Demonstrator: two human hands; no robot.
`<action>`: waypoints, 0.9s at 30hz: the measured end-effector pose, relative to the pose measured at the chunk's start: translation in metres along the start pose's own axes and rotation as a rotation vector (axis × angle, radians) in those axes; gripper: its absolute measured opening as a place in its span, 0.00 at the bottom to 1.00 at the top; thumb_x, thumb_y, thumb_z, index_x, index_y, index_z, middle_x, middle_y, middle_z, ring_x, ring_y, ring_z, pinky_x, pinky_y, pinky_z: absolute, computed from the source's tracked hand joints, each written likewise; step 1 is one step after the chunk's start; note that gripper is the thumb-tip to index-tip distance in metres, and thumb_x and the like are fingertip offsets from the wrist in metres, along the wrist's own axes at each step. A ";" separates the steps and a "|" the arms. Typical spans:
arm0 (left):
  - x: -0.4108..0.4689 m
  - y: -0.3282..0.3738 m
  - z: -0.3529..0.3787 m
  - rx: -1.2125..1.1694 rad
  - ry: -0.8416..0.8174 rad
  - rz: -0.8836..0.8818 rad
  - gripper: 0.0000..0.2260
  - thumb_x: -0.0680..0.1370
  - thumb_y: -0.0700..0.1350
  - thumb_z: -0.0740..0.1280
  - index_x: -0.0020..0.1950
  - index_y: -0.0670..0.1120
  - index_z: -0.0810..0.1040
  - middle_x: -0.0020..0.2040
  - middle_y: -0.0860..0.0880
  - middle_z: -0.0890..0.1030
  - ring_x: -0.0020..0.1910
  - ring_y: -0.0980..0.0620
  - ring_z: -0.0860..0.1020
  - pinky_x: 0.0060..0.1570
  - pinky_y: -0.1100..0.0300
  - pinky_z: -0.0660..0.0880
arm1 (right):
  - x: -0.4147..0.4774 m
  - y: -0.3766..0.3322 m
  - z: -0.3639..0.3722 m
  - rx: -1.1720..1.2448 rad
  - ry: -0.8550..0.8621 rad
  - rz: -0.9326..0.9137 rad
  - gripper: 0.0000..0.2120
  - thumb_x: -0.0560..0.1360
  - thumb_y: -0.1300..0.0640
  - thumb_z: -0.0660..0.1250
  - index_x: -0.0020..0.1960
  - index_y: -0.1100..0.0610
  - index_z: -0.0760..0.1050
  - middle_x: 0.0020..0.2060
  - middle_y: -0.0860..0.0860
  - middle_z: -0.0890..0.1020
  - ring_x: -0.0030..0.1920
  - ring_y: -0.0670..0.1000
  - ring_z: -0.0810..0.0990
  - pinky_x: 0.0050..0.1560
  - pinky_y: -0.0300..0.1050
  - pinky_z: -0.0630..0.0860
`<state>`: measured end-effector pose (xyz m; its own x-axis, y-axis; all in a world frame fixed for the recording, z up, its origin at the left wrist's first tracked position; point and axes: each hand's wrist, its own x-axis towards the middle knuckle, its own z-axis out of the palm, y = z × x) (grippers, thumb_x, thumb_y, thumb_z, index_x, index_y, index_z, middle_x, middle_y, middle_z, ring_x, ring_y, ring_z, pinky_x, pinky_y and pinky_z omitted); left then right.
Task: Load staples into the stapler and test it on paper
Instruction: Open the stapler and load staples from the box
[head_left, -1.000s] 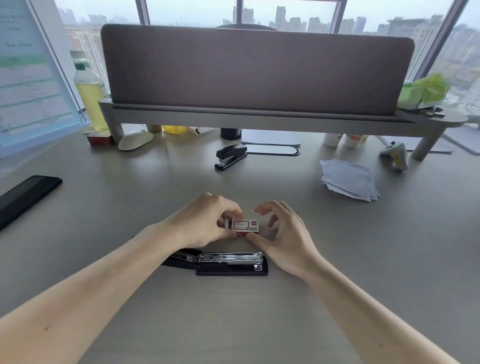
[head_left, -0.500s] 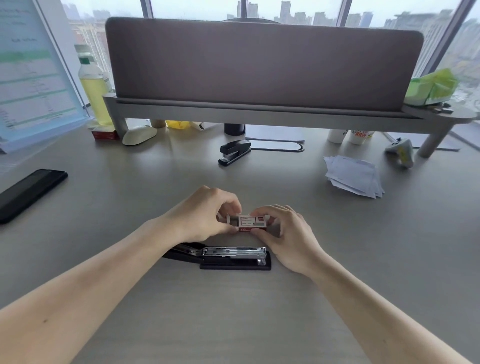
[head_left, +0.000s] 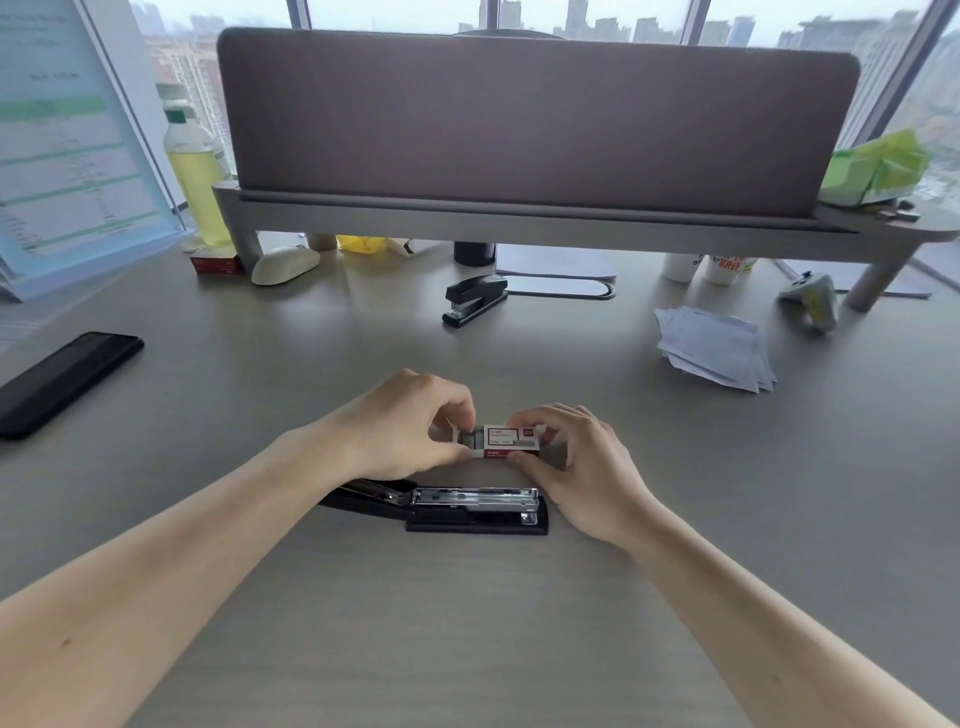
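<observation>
A small white-and-red staple box (head_left: 510, 442) sits just above the desk at centre, held between both hands. My right hand (head_left: 576, 467) pinches its right end. My left hand (head_left: 405, 431) pinches the inner tray at the box's left end, which sticks out a little. Just in front of the hands lies a black stapler (head_left: 467, 509), swung open flat, its metal staple channel facing up. A stack of white paper slips (head_left: 714, 348) lies at the right of the desk.
A second black stapler (head_left: 474, 299), closed, stands farther back. A black phone (head_left: 57, 382) lies at the left edge. A grey monitor shelf (head_left: 519, 223) with a partition spans the back, with a bottle (head_left: 192, 176), a mouse (head_left: 284, 265) and cups (head_left: 722, 267) around it.
My right hand has closed onto the box's right end. My left fingers have drawn the inner tray slightly out of the left end.
</observation>
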<state>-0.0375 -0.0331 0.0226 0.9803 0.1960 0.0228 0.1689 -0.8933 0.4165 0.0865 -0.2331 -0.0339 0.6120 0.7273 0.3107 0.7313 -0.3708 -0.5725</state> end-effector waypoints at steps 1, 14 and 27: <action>0.001 0.001 0.001 0.002 0.010 -0.006 0.08 0.74 0.53 0.78 0.51 0.54 0.85 0.46 0.58 0.86 0.44 0.65 0.81 0.42 0.67 0.72 | 0.000 0.000 0.000 0.000 -0.001 0.001 0.12 0.76 0.46 0.74 0.59 0.41 0.81 0.44 0.31 0.76 0.50 0.42 0.75 0.51 0.42 0.68; 0.005 0.009 0.001 0.012 -0.025 -0.088 0.05 0.75 0.53 0.77 0.46 0.54 0.83 0.44 0.55 0.85 0.31 0.66 0.74 0.31 0.72 0.65 | -0.001 -0.002 -0.001 0.024 -0.005 0.008 0.11 0.76 0.47 0.75 0.58 0.42 0.81 0.47 0.38 0.81 0.50 0.44 0.75 0.52 0.44 0.70; 0.006 0.011 -0.001 -0.167 0.035 -0.187 0.04 0.79 0.49 0.74 0.44 0.52 0.84 0.43 0.54 0.86 0.44 0.55 0.83 0.50 0.58 0.77 | -0.003 -0.007 -0.004 0.028 -0.004 0.020 0.17 0.76 0.43 0.74 0.64 0.42 0.79 0.53 0.37 0.80 0.51 0.41 0.76 0.54 0.41 0.71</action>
<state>-0.0297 -0.0412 0.0284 0.9291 0.3679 -0.0387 0.3249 -0.7614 0.5610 0.0809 -0.2344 -0.0278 0.6252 0.7222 0.2958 0.7101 -0.3692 -0.5995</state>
